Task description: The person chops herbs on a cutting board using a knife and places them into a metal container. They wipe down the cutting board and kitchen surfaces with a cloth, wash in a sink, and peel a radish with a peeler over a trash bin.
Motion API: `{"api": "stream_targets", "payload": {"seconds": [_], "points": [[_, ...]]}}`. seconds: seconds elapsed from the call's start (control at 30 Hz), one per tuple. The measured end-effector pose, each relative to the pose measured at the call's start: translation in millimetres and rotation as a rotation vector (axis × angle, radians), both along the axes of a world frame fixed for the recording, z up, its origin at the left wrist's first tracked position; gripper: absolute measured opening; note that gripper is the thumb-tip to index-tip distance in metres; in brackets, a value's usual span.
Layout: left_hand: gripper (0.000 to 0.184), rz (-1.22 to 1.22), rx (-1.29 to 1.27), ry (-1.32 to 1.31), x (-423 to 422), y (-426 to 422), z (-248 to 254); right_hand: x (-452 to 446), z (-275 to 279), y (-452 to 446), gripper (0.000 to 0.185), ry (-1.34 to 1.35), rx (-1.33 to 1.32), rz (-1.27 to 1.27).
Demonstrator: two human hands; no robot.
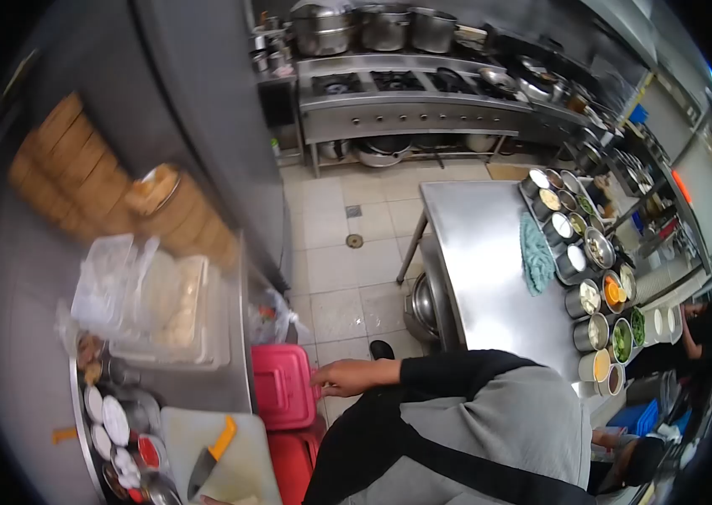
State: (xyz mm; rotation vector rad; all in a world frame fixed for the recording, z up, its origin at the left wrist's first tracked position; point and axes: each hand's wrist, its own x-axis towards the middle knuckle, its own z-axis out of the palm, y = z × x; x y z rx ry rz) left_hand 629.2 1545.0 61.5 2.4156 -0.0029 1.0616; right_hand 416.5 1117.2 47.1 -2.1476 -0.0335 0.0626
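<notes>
Possibly, the pink box [282, 389] could tip if the right hand [352, 378] pulls its right edge; fingers touch there, grasp I cannot tell; left hand is unseen.

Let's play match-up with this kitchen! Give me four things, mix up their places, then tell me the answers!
1. orange-handled knife
2. crumpled teal cloth
3. big round silver pots
4. rectangular pink plastic box

A. behind the black stove burners
B. beside the right hand
C. on the pale cutting board
D. on the shiny steel table

Pairs: 1-C, 2-D, 3-A, 4-B
</notes>
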Motion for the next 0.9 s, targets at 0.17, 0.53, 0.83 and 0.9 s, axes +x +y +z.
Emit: {"api": "stream_targets", "payload": {"seconds": [0.17, 0.53, 0.83, 0.9], "points": [[0.054, -0.861, -0.265, 0.342, -25, -217, 4, -85, -30, -83, 0.036, 0.068, -0.037, -0.453], [0.060, -1.368, 0.230, 0.756, -25, -421, -69, -199, -7, -300, 0.032, -0.130, -0.077, -1.088], [0.061, -1.408, 0.025, 0.838, 94, -573, -202, -173, -17, -490, 0.024, -0.293, -0.267, -1.494], [0.059, -1.411, 0.104, 0.803, 85, -669, -164, -155, -13, -521, 0.023, -0.270, -0.267, -1.443]]}}
